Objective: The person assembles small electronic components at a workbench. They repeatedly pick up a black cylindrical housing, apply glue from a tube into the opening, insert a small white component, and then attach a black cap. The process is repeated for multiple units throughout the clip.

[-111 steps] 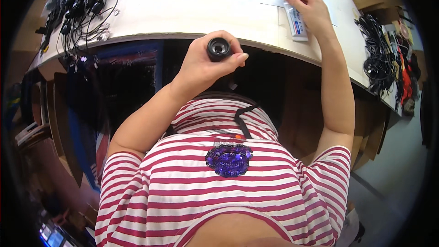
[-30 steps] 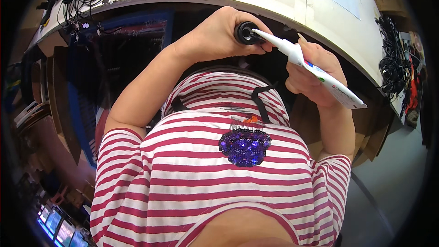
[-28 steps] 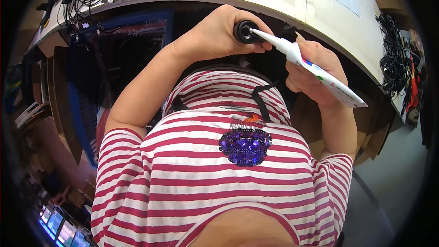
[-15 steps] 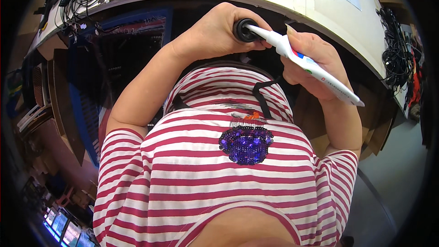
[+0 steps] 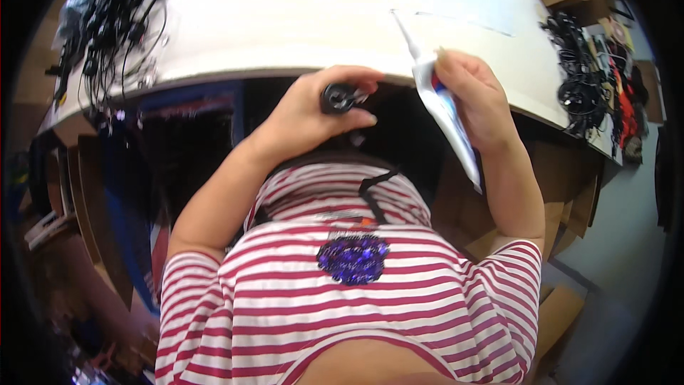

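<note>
— Along the near edge of the white tabletop, starting at its left corner: black cables heaped up, some dangling over the rim. Could snag on an elbow and drag the bundle off.

— And toward the middle?

— Left hand just off the near edge, fingers curled tight around a small black round part. Held over open floor, not over the board, so likely lost below if the grip loosens.

— Further right?

— Right hand clenched on a white glue tube, nozzle tilted up and away over the tabletop, apart from the round part. Squeezed too hard, could drip onto the white sheet or the striped shirt.

— Far right corner?

— More tangled cables near the edge; same snagging risk.
</note>
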Demonstrator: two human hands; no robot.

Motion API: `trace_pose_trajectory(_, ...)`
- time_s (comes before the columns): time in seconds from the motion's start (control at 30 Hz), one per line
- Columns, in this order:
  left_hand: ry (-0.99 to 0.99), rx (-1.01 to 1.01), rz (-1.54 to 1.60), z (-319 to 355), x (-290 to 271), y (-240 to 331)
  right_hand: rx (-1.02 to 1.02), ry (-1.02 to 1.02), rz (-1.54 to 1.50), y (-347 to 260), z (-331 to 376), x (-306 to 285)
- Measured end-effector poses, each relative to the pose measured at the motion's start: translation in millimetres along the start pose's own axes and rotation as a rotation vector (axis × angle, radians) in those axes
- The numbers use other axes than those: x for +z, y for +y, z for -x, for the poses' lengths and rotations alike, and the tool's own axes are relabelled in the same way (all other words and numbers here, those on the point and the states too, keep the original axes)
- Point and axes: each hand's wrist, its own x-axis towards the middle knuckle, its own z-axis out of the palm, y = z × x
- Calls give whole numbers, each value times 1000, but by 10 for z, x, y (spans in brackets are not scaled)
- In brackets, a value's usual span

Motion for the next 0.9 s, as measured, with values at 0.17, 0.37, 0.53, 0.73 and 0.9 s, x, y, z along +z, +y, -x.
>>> trace_pose_trajectory(0.17, -42, 28, -92, -26, 39, 150, -177, 378, 647, -91, -586, -630)
trace_pose_trajectory(0.37, -68, 62, -19, -16, -67, 147, -193, 528, 1233, -35, -866, -779)
trace_pose_trajectory(0.53, 82, 29, 141, 56, -40, 152, -337, 299, 1101, -145, -378, -260)
trace_pose_trajectory(0.73, 148, 129, 556, -34, -52, 31, 156, -245, 1033, 683, -55, 204)
trace_pose_trajectory(0.9, 100, 101, 614, -73, -15, 147, 77, -345, 481, 1594, -331, 197)
